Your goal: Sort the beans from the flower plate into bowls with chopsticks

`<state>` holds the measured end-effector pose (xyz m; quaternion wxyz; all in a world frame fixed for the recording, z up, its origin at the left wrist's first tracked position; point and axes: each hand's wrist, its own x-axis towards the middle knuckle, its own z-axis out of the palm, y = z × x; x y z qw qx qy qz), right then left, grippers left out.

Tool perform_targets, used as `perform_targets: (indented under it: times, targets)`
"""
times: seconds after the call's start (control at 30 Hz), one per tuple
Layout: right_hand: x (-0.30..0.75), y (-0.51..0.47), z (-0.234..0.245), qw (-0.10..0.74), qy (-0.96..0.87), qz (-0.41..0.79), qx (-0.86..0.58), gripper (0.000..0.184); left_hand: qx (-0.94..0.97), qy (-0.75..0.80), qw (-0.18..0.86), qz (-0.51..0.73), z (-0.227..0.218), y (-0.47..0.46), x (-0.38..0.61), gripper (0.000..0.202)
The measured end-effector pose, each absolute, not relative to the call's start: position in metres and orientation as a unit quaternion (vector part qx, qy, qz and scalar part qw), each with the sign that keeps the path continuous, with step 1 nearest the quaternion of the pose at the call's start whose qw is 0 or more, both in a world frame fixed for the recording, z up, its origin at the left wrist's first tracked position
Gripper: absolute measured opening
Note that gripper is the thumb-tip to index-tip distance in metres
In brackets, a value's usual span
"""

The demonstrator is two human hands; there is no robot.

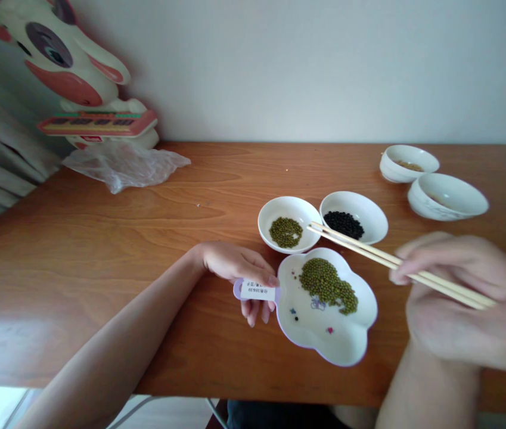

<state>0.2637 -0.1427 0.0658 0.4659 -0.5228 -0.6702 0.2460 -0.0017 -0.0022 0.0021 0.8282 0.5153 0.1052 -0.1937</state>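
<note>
My left hand (239,271) rests on the wooden table (145,238) and pinches the labelled handle (256,291) of a white flower-shaped dish (346,339) that holds a heap of green beans (328,285). My right hand (462,292), blurred, grips a pair of wooden chopsticks (382,256) whose tips hang over the gap between two small white bowls. One bowl (289,211) holds a few green beans, the other (371,211) holds black beans (344,224).
Two more white bowls (409,162) (447,196) stand at the back right. A crumpled clear plastic bag (123,164) and a white-and-red cartoon figure (78,77) sit at the back left by a curtain. The table's near edge runs just under my arms.
</note>
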Motion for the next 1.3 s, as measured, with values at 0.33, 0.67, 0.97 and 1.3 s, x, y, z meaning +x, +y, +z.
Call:
perform_targets:
  times: [0.33,0.67,0.97,1.3]
  targets:
    - [0.265,-0.141,0.072,0.459,-0.652,0.319,-0.513,0.070,0.524,0.088,0.823,-0.201,0.007,-0.001,-0.001,0.045]
    - [0.254,-0.135,0.065,0.371,-0.676,0.348,-0.533,0.066,0.518,0.096,0.826,-0.200,0.007,-0.001,-0.001,0.043]
    - [0.252,-0.133,0.067,0.363,-0.693,0.323,-0.533,0.067,0.515,0.102,0.829,-0.193,0.005,-0.002,-0.002,0.042]
    - [0.254,-0.134,0.064,0.391,-0.686,0.310,-0.530,0.065,0.517,0.095,0.824,-0.211,0.006,-0.001,0.000,0.043]
